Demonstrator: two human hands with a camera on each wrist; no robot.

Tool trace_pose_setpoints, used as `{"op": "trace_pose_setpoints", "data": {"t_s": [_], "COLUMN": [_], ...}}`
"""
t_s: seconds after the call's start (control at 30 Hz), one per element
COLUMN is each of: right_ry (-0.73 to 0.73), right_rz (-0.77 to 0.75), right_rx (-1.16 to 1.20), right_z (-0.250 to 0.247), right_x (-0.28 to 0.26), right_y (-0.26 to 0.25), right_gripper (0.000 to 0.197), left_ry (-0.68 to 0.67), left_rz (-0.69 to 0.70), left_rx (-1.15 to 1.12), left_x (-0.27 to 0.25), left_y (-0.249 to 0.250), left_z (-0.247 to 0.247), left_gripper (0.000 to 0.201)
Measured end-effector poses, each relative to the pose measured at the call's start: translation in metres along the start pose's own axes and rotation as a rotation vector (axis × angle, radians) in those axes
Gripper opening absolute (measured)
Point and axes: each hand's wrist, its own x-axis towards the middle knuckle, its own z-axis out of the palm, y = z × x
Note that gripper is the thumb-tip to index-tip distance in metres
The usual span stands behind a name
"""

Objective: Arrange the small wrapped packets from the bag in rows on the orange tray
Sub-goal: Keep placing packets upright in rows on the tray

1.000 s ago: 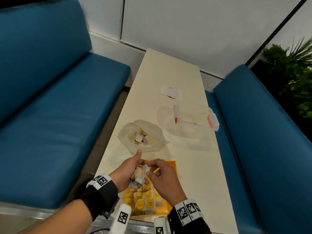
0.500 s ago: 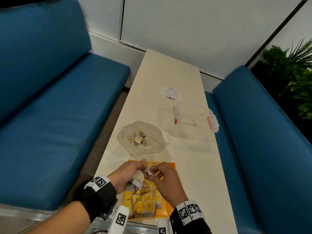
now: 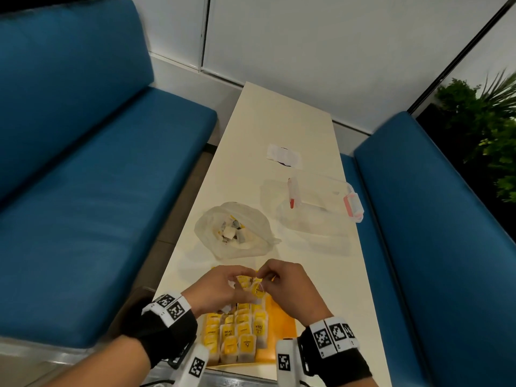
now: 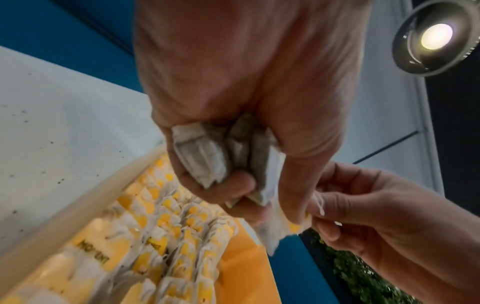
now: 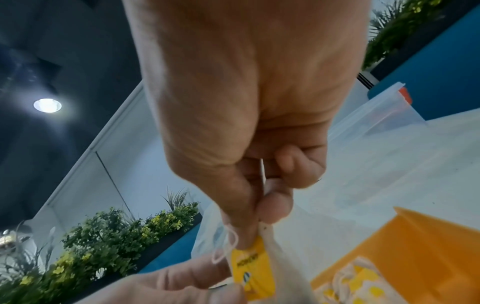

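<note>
An orange tray (image 3: 282, 325) lies at the table's near edge with several yellow-tagged packets (image 3: 237, 336) laid in rows on its left part. Both hands hover above its far end. My left hand (image 3: 220, 286) grips a bunch of grey-white packets (image 4: 207, 152) in its curled fingers. My right hand (image 3: 282, 280) pinches one packet with a yellow tag (image 5: 255, 267) and a white string, right beside the left thumb. A clear plastic bag (image 3: 234, 230) holding more packets sits just beyond the tray.
A clear plastic box (image 3: 312, 208) with pink latches stands right of the bag, a red-tipped pen (image 3: 291, 191) at it. A white paper slip (image 3: 284, 155) lies farther back. Blue benches (image 3: 83, 191) flank the narrow table (image 3: 279, 121); plants (image 3: 485, 129) stand at the right.
Both hands have shifted slightly farther over the tray's far end. My right hand has drawn one yellow-tagged packet out of the bunch that my left hand holds.
</note>
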Motion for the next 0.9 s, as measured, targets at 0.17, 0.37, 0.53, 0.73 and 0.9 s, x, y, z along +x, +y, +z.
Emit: {"op": "trace_pose_setpoints", "data": {"t_s": [0.17, 0.37, 0.53, 0.73, 0.9], "right_ry": [0.086, 0.047, 0.086, 0.06, -0.065], "right_rz": [0.069, 0.179, 0.23, 0.244, 0.357], "right_rx": [0.186, 0.438, 0.563, 0.611, 0.45], "right_z": [0.006, 0.021, 0.025, 0.023, 0.031], "right_x": [0.003, -0.004, -0.008, -0.011, -0.024], "right_y": [0.002, 0.011, 0.016, 0.028, 0.048], "right_gripper": [0.018, 0.004, 0.006, 0.006, 0.007], "left_ry": [0.139, 0.176, 0.145, 0.123, 0.147], "left_rz": [0.067, 0.109, 0.085, 0.063, -0.03], "left_rx": [0.093, 0.12, 0.124, 0.107, 0.223], "left_x": [0.006, 0.008, 0.008, 0.007, 0.011], "left_y": [-0.001, -0.002, -0.004, -0.006, -0.016], "left_z": [0.005, 0.003, 0.007, 0.005, 0.004], "left_gripper": [0.019, 0.016, 0.019, 0.024, 0.061]}}
